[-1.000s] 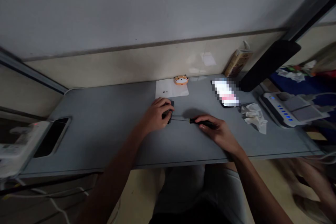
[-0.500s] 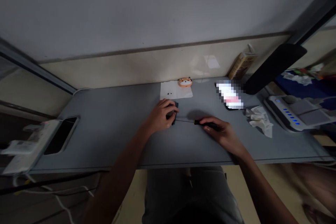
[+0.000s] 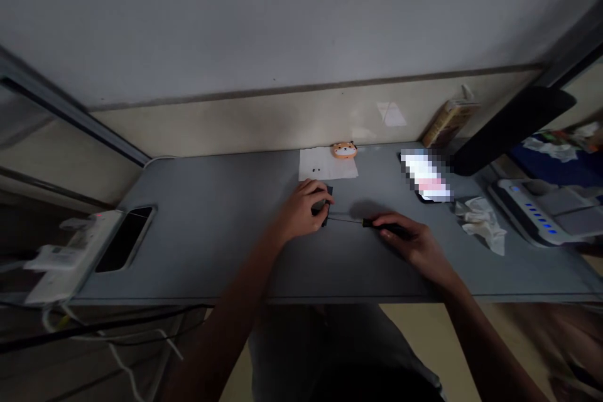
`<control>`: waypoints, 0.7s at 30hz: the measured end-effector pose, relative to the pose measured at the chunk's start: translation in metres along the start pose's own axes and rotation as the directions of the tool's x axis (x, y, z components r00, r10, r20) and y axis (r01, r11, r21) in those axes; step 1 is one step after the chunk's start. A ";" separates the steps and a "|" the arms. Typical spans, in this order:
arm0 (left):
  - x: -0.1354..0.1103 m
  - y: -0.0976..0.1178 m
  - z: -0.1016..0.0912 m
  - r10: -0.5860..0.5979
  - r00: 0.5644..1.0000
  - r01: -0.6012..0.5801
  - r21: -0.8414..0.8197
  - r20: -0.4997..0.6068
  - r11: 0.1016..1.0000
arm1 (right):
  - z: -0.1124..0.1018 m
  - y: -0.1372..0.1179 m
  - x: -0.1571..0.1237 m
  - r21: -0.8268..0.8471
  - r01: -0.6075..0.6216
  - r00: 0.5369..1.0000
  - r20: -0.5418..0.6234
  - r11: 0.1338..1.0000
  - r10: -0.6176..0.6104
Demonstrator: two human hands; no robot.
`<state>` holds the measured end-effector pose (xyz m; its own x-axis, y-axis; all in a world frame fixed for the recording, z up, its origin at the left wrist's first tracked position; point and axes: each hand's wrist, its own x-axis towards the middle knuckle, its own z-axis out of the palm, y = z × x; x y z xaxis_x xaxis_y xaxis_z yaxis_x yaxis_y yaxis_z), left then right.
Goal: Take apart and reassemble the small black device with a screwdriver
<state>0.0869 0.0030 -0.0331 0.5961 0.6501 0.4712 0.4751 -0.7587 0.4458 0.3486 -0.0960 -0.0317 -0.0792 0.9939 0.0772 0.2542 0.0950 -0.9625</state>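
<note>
My left hand (image 3: 304, 210) is closed around a small dark block (image 3: 326, 205) resting on the grey table (image 3: 211, 232). My right hand (image 3: 414, 242) grips the black handle of a thin screwdriver (image 3: 372, 223). Its slim shaft lies flat and its tip meets the side of the block. Just behind the block lies a white sheet of paper (image 3: 327, 165) with two tiny dark specks on it.
A small orange animal figure (image 3: 345, 150) sits by the wall. A phone (image 3: 426, 177), a crumpled tissue (image 3: 483, 221) and a device with blue lights (image 3: 541, 213) lie to the right. A carton (image 3: 447, 122) and a black lamp head (image 3: 513, 125) stand behind. Another phone (image 3: 125, 239) lies far left.
The view has shifted, so everything sits further right in the frame. Both hands keep the same hold on the block and the screwdriver.
</note>
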 end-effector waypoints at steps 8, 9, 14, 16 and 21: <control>0.000 -0.002 0.001 0.007 1.000 -0.008 -0.032 -0.016 0.999 | 0.000 0.003 0.002 0.009 0.010 1.000 -0.008 1.000 -0.010; 0.000 -0.001 0.000 0.002 1.000 -0.002 -0.025 -0.007 1.000 | 0.000 0.004 0.002 0.005 0.013 1.000 -0.015 1.000 -0.012; 0.001 0.001 -0.003 0.016 0.999 -0.016 0.020 0.031 1.000 | 0.000 0.005 0.001 -0.018 0.014 1.000 0.000 1.000 -0.014; 0.001 0.002 -0.003 0.013 0.999 -0.015 0.039 0.047 0.999 | 0.001 0.004 0.000 -0.021 0.017 1.000 0.012 1.000 -0.017; 0.002 0.003 -0.004 -0.003 0.997 -0.001 0.050 0.072 0.999 | 0.003 0.002 -0.001 -0.016 0.044 0.999 -0.014 0.999 -0.044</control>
<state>0.0872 0.0019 -0.0278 0.6400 0.6475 0.4138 0.5065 -0.7604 0.4066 0.3466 -0.0966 -0.0346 -0.0765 0.9894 0.1231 0.2659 0.1393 -0.9539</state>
